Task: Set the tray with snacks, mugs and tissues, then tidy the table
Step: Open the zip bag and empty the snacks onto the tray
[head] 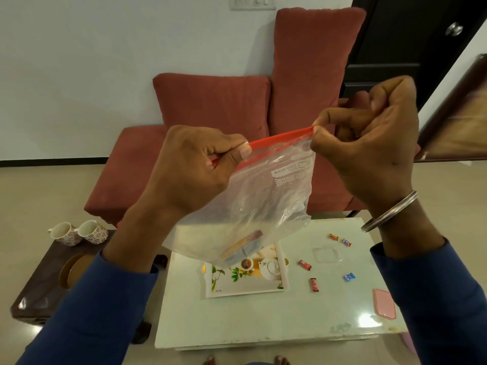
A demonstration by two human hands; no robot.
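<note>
Both hands up high, and the bag [266,196] hangs between them over the table [263,320]. Left hand [195,167] pinches the red zip strip [282,137] at its left end, right hand [369,143] pinches the other end, thumb and finger tight on it, strip stretched taut between. Packets sag in the bag's bottom corner, right above the tray [245,285]. Below the grip the tray lies flat near the table's far edge, bare white top open toward the near edge. Down to the right of the grip, wrapped sweets [313,284] lie scattered well apart, with a clear lid [325,254] among them and a pink case [384,302] by the right edge. Down left, off the table, two mugs [79,233] sit side by side on a dark stool [50,280], beside a brown plate [73,270]. Beyond the grip, a red sofa [237,106] stands against the wall.
</note>
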